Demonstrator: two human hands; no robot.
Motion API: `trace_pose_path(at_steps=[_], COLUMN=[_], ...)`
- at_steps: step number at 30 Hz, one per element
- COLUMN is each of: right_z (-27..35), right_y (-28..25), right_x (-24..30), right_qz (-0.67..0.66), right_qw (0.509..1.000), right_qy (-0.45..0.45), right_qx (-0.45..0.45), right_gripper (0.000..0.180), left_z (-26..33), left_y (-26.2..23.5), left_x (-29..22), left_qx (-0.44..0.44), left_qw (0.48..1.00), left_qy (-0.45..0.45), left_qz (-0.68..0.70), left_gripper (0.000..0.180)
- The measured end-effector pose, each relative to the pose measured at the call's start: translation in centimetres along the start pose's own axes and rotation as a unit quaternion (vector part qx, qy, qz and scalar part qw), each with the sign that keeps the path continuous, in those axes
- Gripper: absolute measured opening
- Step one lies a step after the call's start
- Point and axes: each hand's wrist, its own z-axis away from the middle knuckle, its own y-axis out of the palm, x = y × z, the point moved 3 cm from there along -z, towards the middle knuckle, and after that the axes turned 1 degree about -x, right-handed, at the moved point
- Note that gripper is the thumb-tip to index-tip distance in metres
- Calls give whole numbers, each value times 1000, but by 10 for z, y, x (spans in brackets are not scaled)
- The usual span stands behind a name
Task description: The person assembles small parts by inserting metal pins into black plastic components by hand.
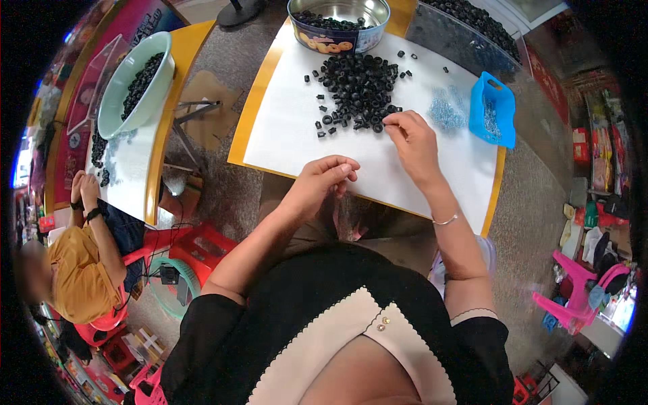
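Note:
A heap of small black ring-shaped plastic parts (358,88) lies on a white sheet (283,138) over the table before me. At the heap's near right edge, my right hand (413,143) pinches a small black part between thumb and forefinger. My left hand (318,183) is over the table's near edge, fingers curled and thumb against the forefinger; what they hold, if anything, is hidden. Right of the heap, tiny clear bluish pieces (447,111) are scattered. More of them lie in a blue plastic scoop-like tray (478,104).
A round tin (322,42) holding black parts stands behind the heap, beside a clear bin (445,40) full of them. On another table at left sits a pale green basin (116,115); a person in a mustard top (84,273) works there. A red stool (202,250) stands between.

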Motion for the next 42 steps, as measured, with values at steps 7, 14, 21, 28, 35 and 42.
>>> trace_pose_path(at_steps=[7,14,21,28,35,42], right_z=[7,21,31,38,59,72], right_y=[15,12,14,11,-7,-17], right_x=[10,-3,0,7,35,35], right_qz=[191,96,139,50,-84,-106], right_qw=[969,988,977,991,990,986], right_qy=[-136,-80,-122,-93,0,6], right_qx=[-76,-91,-106,-85,-117,-125], right_gripper=[9,12,10,17,19,14], left_z=[-1,-22,-39,-36,-40,-32], left_y=[6,19,25,32,33,45], left_x=[-3,-7,-2,-10,-5,-4], left_qx=[-6,-38,-63,-71,43,82], left_qw=[1000,999,996,996,991,983], left_qy=[6,38,61,60,6,-6], left_qz=[-14,3,8,-15,124,162], left_gripper=[19,21,24,24,22,22])
